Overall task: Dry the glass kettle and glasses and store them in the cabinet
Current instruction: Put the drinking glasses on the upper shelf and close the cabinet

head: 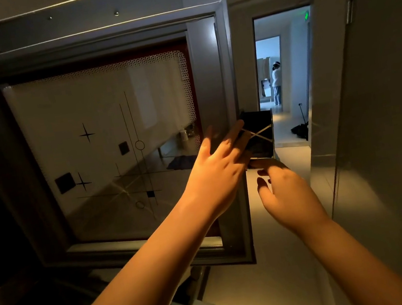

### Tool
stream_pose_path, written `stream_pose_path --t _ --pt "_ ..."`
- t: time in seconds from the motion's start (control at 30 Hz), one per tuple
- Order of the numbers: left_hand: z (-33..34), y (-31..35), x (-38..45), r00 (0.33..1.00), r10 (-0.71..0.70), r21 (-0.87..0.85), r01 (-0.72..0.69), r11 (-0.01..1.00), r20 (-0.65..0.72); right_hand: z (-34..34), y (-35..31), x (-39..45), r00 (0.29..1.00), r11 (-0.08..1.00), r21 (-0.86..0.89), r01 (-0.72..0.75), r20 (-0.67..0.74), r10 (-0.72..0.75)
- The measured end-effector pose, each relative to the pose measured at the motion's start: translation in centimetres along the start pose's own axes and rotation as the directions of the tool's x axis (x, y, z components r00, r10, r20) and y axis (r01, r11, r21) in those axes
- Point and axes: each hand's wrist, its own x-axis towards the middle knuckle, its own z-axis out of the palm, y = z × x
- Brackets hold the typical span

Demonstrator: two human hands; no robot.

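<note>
While I am looking for the kettle and glasses, I am not seeing them anywhere, so drying and storing are probably finishing. I am pressing the cabinet door with my flat, empty left hand; my right hand, loosely curled and empty, is touching a dark latch. Beyond, someone is standing past the doorway.

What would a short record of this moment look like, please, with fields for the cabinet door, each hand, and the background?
cabinet door: open, swung outward; glass panel printed with stars, lines and squares
door frame: grey metal
left hand: fingers straight, against the door's outer edge
right hand: below the dark handle, fingers loosely curled, grip unclear
kettle and glasses: not visible
background: open doorway, a person standing far off
</note>
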Motion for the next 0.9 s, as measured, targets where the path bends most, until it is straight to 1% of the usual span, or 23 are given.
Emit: stream_pose_path --t 0.13,0.2,0.23,0.27,0.3,0.33,0.37,0.43,0.47,0.57,0.67,0.8,0.9 --pt "0.2 -0.1 -0.4 0.999 0.011 -0.024 -0.012 1.000 -0.038 0.1 0.4 0.4 1.000 1.000 -0.009 -0.012 0.010 0.012" --pt "0.1 -0.3 -0.7 0.997 0.025 -0.024 -0.027 0.999 -0.078 0.1 0.7 0.5 0.998 0.998 0.018 -0.055 0.046 0.054" --pt "-0.1 -0.3 -0.9 0.994 0.028 -0.030 -0.031 0.999 -0.107 0.2 1.1 0.6 0.991 0.994 0.034 -0.108 0.090 0.104" --pt "-0.5 -0.2 -1.1 0.989 0.032 -0.022 -0.036 0.999 -0.146 0.2 1.3 0.8 0.970 0.984 0.014 -0.175 0.173 0.170" --pt "-1.0 0.0 -1.2 0.981 0.035 0.001 -0.036 0.999 -0.193 0.3 1.4 0.9 0.933 0.971 -0.040 -0.235 0.269 0.237" --pt "-1.4 0.3 -1.3 0.972 0.032 0.021 -0.028 0.999 -0.234 0.3 1.3 1.1 0.908 0.962 -0.072 -0.263 0.318 0.273" --pt "-1.7 0.5 -1.2 0.961 0.025 0.025 -0.018 1.000 -0.276 0.2 1.0 1.4 0.917 0.964 -0.049 -0.261 0.299 0.264" --pt "-2.1 0.9 -0.8 0.937 -0.006 0.001 0.006 1.000 -0.348 -0.3 0.1 2.0 0.974 0.979 0.091 -0.185 0.146 0.171" --pt "-2.3 1.1 -0.6 0.928 -0.024 -0.014 0.021 1.000 -0.373 -0.4 -0.4 2.1 0.984 0.981 0.119 -0.154 0.106 0.142" --pt "-2.2 1.5 -0.1 0.922 -0.023 0.018 0.033 0.999 -0.387 -0.2 -0.7 2.0 0.976 0.983 0.087 -0.163 0.160 0.148" --pt "-1.9 1.8 0.4 0.950 0.013 0.122 0.026 0.992 -0.312 -0.1 -0.8 1.7 0.973 0.978 0.108 -0.177 0.170 0.157" --pt "-1.6 2.0 0.8 0.954 0.004 0.120 0.033 0.992 -0.300 0.0 -1.0 2.0 0.966 0.960 0.171 -0.223 0.170 0.194" --pt "-1.6 2.8 1.1 0.971 0.009 0.134 0.024 0.991 -0.239 0.0 -0.9 1.9 0.969 0.952 0.206 -0.226 0.146 0.198"
